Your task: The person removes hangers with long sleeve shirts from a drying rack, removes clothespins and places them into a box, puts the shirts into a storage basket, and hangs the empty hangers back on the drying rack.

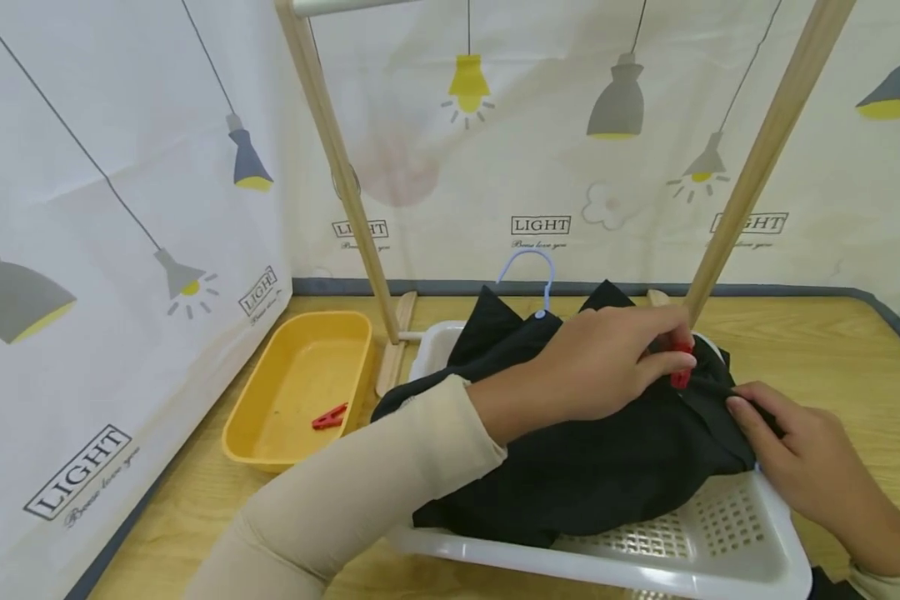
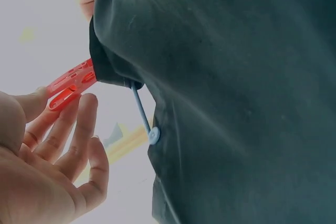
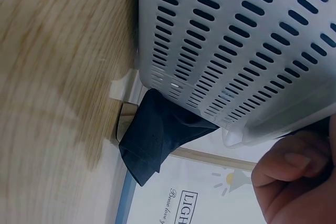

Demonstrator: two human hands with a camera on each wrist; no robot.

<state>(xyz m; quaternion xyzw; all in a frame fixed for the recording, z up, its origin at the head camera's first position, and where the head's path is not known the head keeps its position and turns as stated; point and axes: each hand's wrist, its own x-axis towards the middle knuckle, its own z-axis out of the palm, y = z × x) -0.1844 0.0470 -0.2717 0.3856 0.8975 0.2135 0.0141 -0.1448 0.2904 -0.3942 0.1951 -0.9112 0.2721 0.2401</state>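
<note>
A black garment [image 1: 585, 467] lies over a white basket [image 1: 607, 554], with the light blue hook of a hanger [image 1: 551, 271] rising from it. My left hand [image 1: 585, 367] reaches across from the left and pinches a red clothespin [image 1: 681, 371] between thumb and fingers. Seen from the left wrist, the far end of the clothespin [image 2: 73, 83] meets the garment's edge [image 2: 107, 69]. On the right, my right hand [image 1: 802, 450] pinches the garment's dark fabric. In the right wrist view the right hand [image 3: 294, 171] has curled fingers beside the basket's rim.
To the left, a yellow tray [image 1: 251, 417] holds another red clothespin [image 1: 330, 417]. A wooden rack's left post [image 1: 345, 175] and right post [image 1: 765, 158] stand behind the basket. Patterned sheeting [image 1: 450, 192] encloses the back and left of the wooden table [image 1: 832, 350].
</note>
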